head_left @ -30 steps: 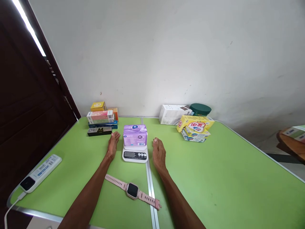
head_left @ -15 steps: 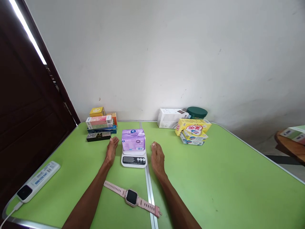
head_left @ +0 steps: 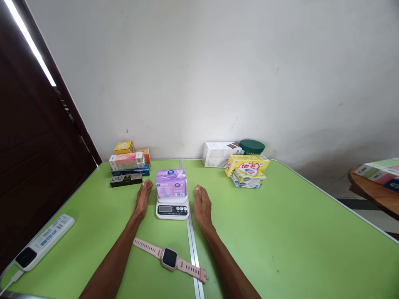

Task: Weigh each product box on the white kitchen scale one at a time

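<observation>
A purple tissue pack point(head_left: 171, 183) rests on the platform of a white kitchen scale point(head_left: 172, 211), whose display and buttons face me. To its left, my left hand point(head_left: 143, 198) stands on edge on the table with fingers stretched out, close to a black box point(head_left: 126, 180). On the other side of the scale, my right hand point(head_left: 202, 205) is held the same way, thumb up and fingers extended forward. Neither hand touches the scale or the pack. A pink-strapped smartwatch point(head_left: 170, 258) lies flat between my forearms.
The green table point(head_left: 280, 241) has a metal seam. Stacked small boxes point(head_left: 127, 161) stand back left. A white box point(head_left: 220, 155), a green-lidded tub point(head_left: 252, 147) and yellow boxes point(head_left: 247, 166) stand back right. A white power strip point(head_left: 46, 241) lies left. A wooden stand point(head_left: 370, 189) is far right.
The view has shifted slightly, so everything appears a little further left. Both hands keep their places beside the scale, and the tissue pack stays on it.
</observation>
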The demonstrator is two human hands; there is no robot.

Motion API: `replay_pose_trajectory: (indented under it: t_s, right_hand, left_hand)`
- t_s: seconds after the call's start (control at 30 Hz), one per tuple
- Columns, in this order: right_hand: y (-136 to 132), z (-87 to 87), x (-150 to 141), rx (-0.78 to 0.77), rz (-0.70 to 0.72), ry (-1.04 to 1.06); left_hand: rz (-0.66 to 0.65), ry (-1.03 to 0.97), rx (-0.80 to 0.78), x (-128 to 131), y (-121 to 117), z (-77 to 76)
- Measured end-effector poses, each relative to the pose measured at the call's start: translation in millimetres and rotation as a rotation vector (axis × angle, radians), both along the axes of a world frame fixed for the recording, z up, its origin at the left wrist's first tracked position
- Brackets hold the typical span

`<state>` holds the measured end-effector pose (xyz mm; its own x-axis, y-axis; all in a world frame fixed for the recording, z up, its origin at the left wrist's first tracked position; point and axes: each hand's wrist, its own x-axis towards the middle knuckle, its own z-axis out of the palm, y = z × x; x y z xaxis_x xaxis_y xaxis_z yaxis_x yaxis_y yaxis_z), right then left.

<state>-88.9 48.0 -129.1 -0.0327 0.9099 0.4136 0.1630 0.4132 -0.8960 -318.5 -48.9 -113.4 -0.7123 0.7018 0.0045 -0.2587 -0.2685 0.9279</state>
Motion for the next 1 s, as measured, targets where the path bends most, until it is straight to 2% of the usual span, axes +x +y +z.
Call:
replay_pose_trajectory:
  t_s: [0.13,0.4,0.6,0.83,1.0]
  right_hand:
    - [-2,4.7,2,-0.057,0.026,0.020]
    - [-7,11.3,4,-0.068,0.086,0.051]
    - [-10,16.0,2,-0.054,0.111,0.048]
    - [-16,18.4,-1,0.089,0.121,0.009]
    - [-24,17.4,-4,0.191,0.102,-0.001]
  left_hand:
    - [-0.005,0.014,-0.005,-2,1,0.0]
    - [-0.005,0.017,-0.002,-2,2,-1.8]
    - [-0.009,0.068,-0.019,2,-5,6.3]
    - [-0.006,0.219,0.043,24,-19,26.3]
    - [-0.021,0.271,0.023,49,-23,32.9]
